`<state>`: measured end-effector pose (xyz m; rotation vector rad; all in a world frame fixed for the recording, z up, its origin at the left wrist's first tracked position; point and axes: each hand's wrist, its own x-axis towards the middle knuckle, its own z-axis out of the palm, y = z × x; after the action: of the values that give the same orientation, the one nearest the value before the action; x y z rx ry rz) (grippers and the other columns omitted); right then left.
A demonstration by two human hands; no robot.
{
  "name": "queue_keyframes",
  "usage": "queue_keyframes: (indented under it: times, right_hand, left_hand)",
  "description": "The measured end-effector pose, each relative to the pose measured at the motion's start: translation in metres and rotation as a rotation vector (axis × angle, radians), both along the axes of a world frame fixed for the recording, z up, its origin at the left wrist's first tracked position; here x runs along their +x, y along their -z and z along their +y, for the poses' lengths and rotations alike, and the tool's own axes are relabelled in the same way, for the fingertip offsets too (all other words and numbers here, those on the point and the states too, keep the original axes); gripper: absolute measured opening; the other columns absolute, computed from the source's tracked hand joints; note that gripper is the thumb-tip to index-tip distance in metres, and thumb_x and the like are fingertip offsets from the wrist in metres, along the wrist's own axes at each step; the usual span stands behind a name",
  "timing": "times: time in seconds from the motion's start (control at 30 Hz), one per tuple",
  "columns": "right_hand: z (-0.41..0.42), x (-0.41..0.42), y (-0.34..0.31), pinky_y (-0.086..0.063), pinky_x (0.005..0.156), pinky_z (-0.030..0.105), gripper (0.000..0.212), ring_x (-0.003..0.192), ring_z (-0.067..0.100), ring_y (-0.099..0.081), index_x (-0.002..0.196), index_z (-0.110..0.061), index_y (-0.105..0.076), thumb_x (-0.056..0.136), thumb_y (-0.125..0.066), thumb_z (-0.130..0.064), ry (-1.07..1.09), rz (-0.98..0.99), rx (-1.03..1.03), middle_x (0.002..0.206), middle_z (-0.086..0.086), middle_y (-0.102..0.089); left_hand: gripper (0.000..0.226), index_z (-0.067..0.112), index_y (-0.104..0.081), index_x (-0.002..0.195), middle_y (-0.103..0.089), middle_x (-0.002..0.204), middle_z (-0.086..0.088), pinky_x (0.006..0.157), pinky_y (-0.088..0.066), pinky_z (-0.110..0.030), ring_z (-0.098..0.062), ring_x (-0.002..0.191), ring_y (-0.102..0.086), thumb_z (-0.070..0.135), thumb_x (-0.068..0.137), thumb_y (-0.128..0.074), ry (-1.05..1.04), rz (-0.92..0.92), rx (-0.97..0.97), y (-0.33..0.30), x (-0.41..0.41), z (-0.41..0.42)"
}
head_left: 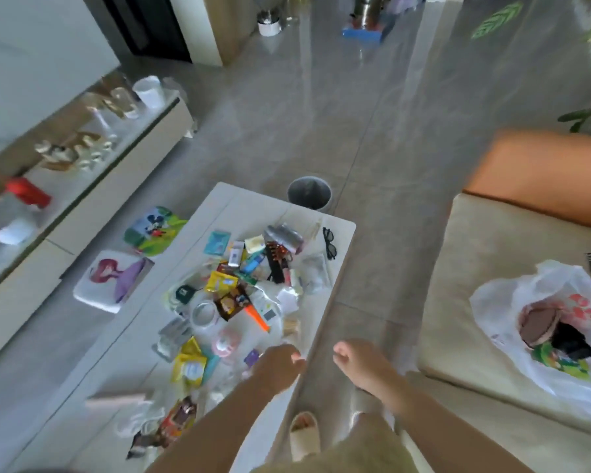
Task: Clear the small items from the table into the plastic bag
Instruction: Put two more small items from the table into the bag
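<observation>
Clutter (239, 288) is covering most of the table (219, 199); the bag (543, 322) is lying open on the sofa (475, 254), well apart. Left hand (278, 367) is curling over the near edge, holding something or not I cannot tell; right hand (365, 367) is hanging loosely open, holding nothing. Picking looks to be underway; next calls for a firm pinch, then a carry across

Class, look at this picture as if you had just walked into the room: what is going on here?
A person stands over a low white table littered with small packets, wrappers and bits. The left hand is closed near the table's near edge, though whether it holds anything is unclear; the right hand hangs beside it, apparently empty. A white plastic bag lies open on the sofa to the right with a few things inside. Most items are still on the table.
</observation>
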<state>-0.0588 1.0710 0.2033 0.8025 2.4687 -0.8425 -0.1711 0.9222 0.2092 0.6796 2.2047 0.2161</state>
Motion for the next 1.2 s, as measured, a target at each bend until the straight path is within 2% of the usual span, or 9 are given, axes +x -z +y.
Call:
queue_keyframes:
  times: [0.1,0.2,0.3,0.4,0.53,0.7,0.8,1.03,1.2]
  right_hand:
    - [-0.03,-0.003,0.003,-0.045,0.09,0.031,0.031,0.108,0.024,-0.059,0.112,-0.014,-0.061,0.095,-0.042,-0.032,-0.101,-0.034,-0.029,0.113,0.006,-0.065]
    - [-0.053,-0.01,0.003,-0.042,0.081,0.028,0.03,0.107,0.025,-0.059,0.108,-0.017,-0.061,0.093,-0.042,-0.035,-0.207,-0.059,-0.037,0.112,0.006,-0.065]
    - [-0.067,-0.019,0.004,-0.046,0.091,0.032,0.032,0.11,0.023,-0.058,0.114,-0.02,-0.059,0.093,-0.041,-0.035,-0.307,-0.104,-0.054,0.116,0.004,-0.064]
    - [-0.082,-0.027,0.012,-0.046,0.09,0.031,0.031,0.11,0.023,-0.058,0.114,-0.015,-0.059,0.094,-0.041,-0.03,-0.392,-0.121,-0.083,0.114,0.004,-0.065]
    - [-0.107,-0.035,0.03,-0.044,0.085,0.027,0.028,0.108,0.02,-0.059,0.112,-0.012,-0.06,0.096,-0.042,-0.028,-0.488,-0.149,-0.155,0.115,0.004,-0.064]
    - [-0.144,-0.039,0.049,-0.047,0.086,0.032,0.026,0.103,0.024,-0.06,0.107,-0.009,-0.061,0.094,-0.044,-0.025,-0.549,-0.194,-0.183,0.111,0.007,-0.066]
    - [-0.169,-0.041,0.058,-0.047,0.086,0.031,0.025,0.102,0.021,-0.06,0.106,-0.011,-0.063,0.093,-0.045,-0.024,-0.586,-0.217,-0.193,0.109,0.005,-0.066]
    - [-0.239,-0.038,0.099,-0.047,0.084,0.028,0.025,0.101,0.019,-0.06,0.106,-0.01,-0.062,0.094,-0.044,-0.023,-0.645,-0.29,-0.174,0.109,0.004,-0.066]
    - [-0.291,-0.037,0.134,-0.042,0.086,0.02,0.029,0.112,0.016,-0.057,0.118,-0.01,-0.058,0.097,-0.043,-0.024,-0.63,-0.295,-0.173,0.121,0.003,-0.062]
  left_hand:
    - [0.039,0.017,-0.053,0.129,-0.054,0.135,-0.001,0.106,-0.034,-0.025,-0.018,0.129,-0.047,0.036,0.099,-0.038,-0.114,0.017,-0.022,0.001,0.008,-0.048]
    - [0.037,0.02,-0.057,0.125,-0.058,0.131,-0.001,0.104,-0.038,-0.026,-0.017,0.123,-0.052,0.039,0.096,-0.043,-0.224,0.014,-0.06,0.008,0.019,-0.09]
    - [0.033,0.02,-0.063,0.118,-0.063,0.125,0.0,0.1,-0.042,-0.027,-0.017,0.116,-0.057,0.036,0.092,-0.05,-0.412,-0.034,-0.084,0.019,0.035,-0.123]
    - [0.028,0.02,-0.066,0.113,-0.065,0.119,-0.002,0.093,-0.048,-0.028,-0.021,0.11,-0.06,0.033,0.091,-0.053,-0.629,-0.086,-0.109,0.023,0.056,-0.148]
    - [0.031,0.023,-0.063,0.118,-0.063,0.123,-0.002,0.086,-0.048,-0.024,-0.018,0.105,-0.062,0.035,0.094,-0.048,-0.755,-0.124,-0.149,0.035,0.085,-0.173]
    - [0.03,0.025,-0.062,0.118,-0.063,0.12,0.001,0.085,-0.049,-0.024,-0.017,0.102,-0.062,0.034,0.094,-0.047,-0.923,-0.183,-0.139,0.044,0.114,-0.199]
    - [0.027,0.025,-0.062,0.118,-0.065,0.119,0.002,0.083,-0.047,-0.02,-0.017,0.103,-0.063,0.029,0.095,-0.047,-0.958,-0.234,-0.147,0.052,0.127,-0.223]
    - [0.032,0.021,-0.058,0.124,-0.061,0.126,0.0,0.093,-0.047,-0.027,-0.02,0.114,-0.059,0.03,0.097,-0.043,-1.038,-0.287,-0.129,0.081,0.127,-0.287]
    - [0.036,0.018,-0.051,0.132,-0.056,0.134,-0.003,0.096,-0.048,-0.031,-0.021,0.117,-0.056,0.027,0.1,-0.038,-1.01,-0.293,-0.119,0.115,0.117,-0.332]
